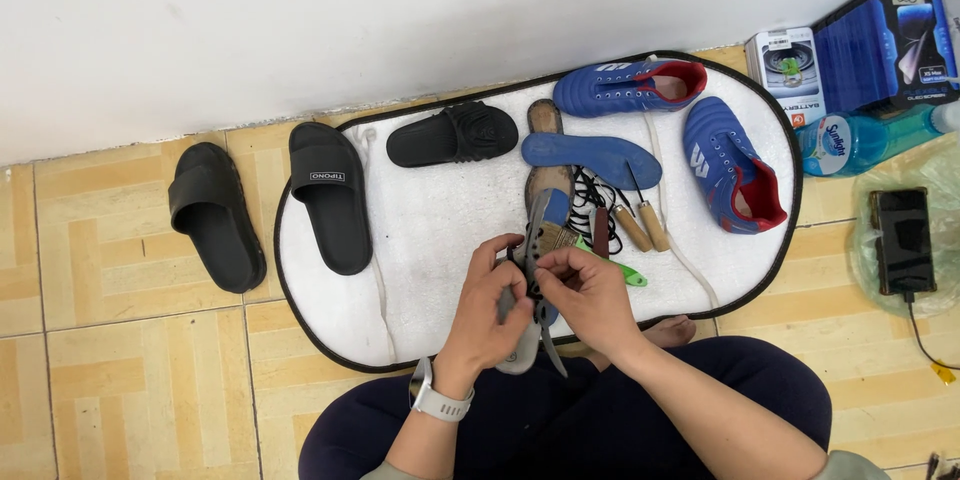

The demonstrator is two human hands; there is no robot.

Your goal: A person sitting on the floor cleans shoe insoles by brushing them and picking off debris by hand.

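held over the near edge of the white oval mat (430,230), just above the lap: a grey shoe upper (537,240) with a row of dark eyelet holes, long and narrow, tilted so its far end points away toward the wall, a pale grey flap hanging from its near end toward the knees. left hand (490,310), smartwatch (440,402) on the wrist, wrapped round the lower part of the upper from the left, grip closed on it, thumb lying along the eyelet row. right hand (590,295) pressed against it from the right, fingertips pinched narrow at an eyelet near the middle; whether a lace sits in that pinch cannot be told. just beyond the hands, on the mat: a brown worn insole (545,155), a blue insole (592,158) lying crosswise, a tangle of black laces (590,202), two wooden-handled tools (642,225) side by side, a green item (622,273) partly hidden by the right hand. farther right on the mat, two blue sport shoes (725,175) with red lining, well apart from the hands. on the left, a black slide sandal (452,135) at the mat's far edge, another (330,195) on its left end, a third (215,215) on the tiled floor (130,370). at far right, off the mat: boxes (850,55), a blue bottle (865,140), a phone (903,240) on a plastic bag.
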